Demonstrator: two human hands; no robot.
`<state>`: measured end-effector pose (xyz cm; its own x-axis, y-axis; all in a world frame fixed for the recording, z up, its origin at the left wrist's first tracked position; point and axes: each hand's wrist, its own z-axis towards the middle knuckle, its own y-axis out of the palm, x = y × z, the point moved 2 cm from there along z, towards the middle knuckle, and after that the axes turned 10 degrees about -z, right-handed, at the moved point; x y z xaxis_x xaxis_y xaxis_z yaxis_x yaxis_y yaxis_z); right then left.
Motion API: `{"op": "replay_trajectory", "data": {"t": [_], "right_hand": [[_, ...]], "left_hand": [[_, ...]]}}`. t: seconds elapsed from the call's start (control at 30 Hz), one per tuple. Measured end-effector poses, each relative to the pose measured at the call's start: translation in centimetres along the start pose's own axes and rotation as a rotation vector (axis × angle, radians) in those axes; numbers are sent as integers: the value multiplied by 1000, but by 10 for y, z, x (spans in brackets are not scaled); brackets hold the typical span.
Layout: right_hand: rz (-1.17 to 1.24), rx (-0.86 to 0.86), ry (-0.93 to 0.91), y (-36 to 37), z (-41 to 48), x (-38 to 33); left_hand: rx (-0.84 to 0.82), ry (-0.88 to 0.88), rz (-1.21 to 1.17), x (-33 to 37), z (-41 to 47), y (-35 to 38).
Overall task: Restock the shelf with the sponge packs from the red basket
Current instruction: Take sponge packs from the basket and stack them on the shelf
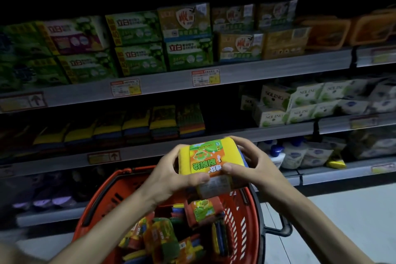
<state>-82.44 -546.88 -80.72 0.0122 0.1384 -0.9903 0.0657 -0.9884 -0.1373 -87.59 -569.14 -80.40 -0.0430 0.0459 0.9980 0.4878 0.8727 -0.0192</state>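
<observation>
Both hands grasp one sponge pack (211, 161) above the red basket (240, 216), just in front of the shelf edge. Left hand (171, 174): fingers curled round the pack's left side, thumb pressed on the near face. Right hand (255, 162): fingers hooked over the top right corner, thumb on the label.

Pack: soft rectangular block, yellow face, blue layer showing at the right edge, wrapped in glossy film with an orange-and-green paper band; print reads upside down from this view. A paler, translucent panel covers its lower end.

Basket: rigid red plastic, rounded rim, slotted walls, dark handle (278, 228) hanging at the right. Inside lie more sponge packs (201, 210) jumbled at angles, shiny wrap, red, green, yellow and blue layers.

Shelf (214, 135): grey metal lip with price tags. On it, a row of stacked sponges (162, 123) standing upright, striped yellow, blue, green, red. To their right a dark gap, then white cartons (276, 103). Shelf above holds boxy green and yellow soap packs (139, 43). Lower right: white pouches (308, 154), blue-capped bottles.
</observation>
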Motion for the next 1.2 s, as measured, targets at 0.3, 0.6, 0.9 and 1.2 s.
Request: {"op": "replay_trajectory", "data": {"t": [0.3, 0.6, 0.9, 1.2], "right_hand": [[231, -59, 53, 1, 7, 13], [178, -21, 0, -4, 26, 35], [261, -58, 137, -38, -1, 7], [302, 141, 154, -29, 14, 21]], "left_hand": [[18, 89, -67, -4, 1, 18], [-72, 137, -171, -5, 6, 44], [7, 71, 82, 9, 28, 7], [374, 94, 89, -2, 32, 20]]}}
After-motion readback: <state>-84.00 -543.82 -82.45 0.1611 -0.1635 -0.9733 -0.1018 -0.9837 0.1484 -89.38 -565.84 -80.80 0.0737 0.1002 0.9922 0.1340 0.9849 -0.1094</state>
